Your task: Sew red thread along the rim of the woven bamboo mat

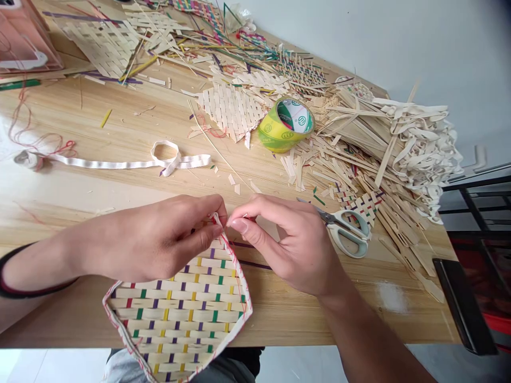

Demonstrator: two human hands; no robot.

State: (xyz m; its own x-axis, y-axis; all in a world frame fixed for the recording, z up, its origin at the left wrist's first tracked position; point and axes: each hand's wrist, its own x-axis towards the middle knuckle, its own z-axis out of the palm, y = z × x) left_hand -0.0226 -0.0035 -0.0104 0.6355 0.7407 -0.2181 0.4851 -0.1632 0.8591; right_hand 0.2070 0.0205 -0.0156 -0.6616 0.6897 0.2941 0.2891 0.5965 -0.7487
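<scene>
**Here, both hands pinch the top corner of the woven mat**

Far left, a clear box (24, 37) sits at the table's back corner, with a green pencil (18, 84) lying just in front of it. Red thread (35, 141) loops loosely over the wooden table (80, 186) there, and a white ribbon (131, 161) runs from it toward the middle, ending in a loop.

Your left hand (159, 239) comes in from the left edge, a dark band (16, 290) on the wrist. Its fingers (207, 234) are closed narrowly, thumb against fingertips, gripping the top corner of the mat (179, 314). The mat is a flat piece woven of pale strips with coloured squares, edged in white trim with red stitching. It lies at the near edge of the table, its lower part hanging past the rim toward you.

Your right hand (295, 244) meets the left at that same corner. Its thumb and forefinger are pressed tight together on something thin and red at the trim; whether that is thread or a needle is too small to tell.

Just right of that hand lie scissors (347, 229), blades closed. Behind them stands a yellow tape roll (285, 125), beside an unfinished pale weave (231, 109). A heap of loose strips (383, 154) covers the right side. A dark phone (463, 303) lies at the right corner.
</scene>
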